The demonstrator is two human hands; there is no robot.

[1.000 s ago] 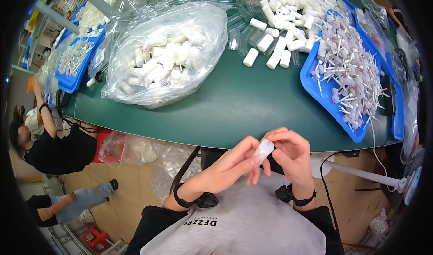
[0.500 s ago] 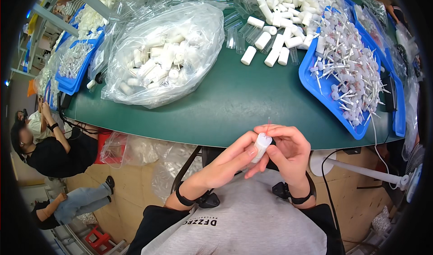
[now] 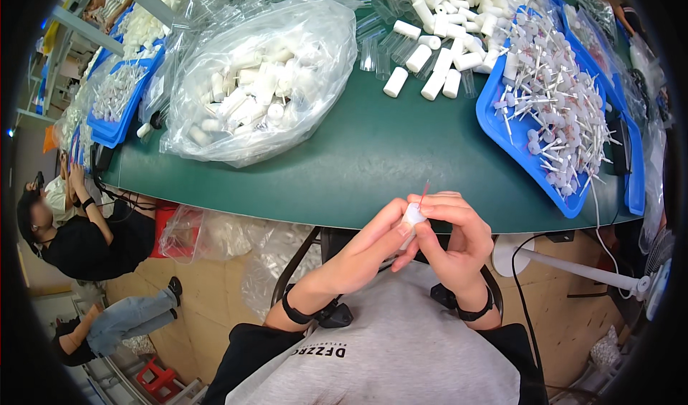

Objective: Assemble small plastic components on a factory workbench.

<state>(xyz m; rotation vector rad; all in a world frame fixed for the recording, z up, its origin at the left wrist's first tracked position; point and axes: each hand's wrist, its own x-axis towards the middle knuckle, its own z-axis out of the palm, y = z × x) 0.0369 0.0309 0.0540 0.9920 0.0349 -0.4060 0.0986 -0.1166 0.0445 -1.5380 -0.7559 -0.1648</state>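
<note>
Just past the near edge of the table, both my hands meet around a small white plastic cylinder (image 3: pixel 413 217). My left hand (image 3: pixel 365 253) is closed around its body, thumb along the side. My right hand (image 3: pixel 457 246) is closed at the upper end, its thumb and forefinger pressing there. A thin red wire (image 3: pixel 425 190) sticks up from that end beside the right fingertips. The lower part of the cylinder is mostly hidden by my fingers.
A clear plastic bag (image 3: pixel 326 97) full of white cylinders lies on the green table (image 3: pixel 301 190). More white cylinders (image 3: pixel 433 82) and clear tubes (image 3: pixel 368 57) are heaped behind. A blue tray (image 3: pixel 494 129) of thin white stemmed parts stands right. Another person (image 3: pixel 100 244) works at far left.
My right fingers have closed in over the upper end of the cylinder, covering more of it. The cylinder has shifted slightly, and the red wire leans a little more to the right.
</note>
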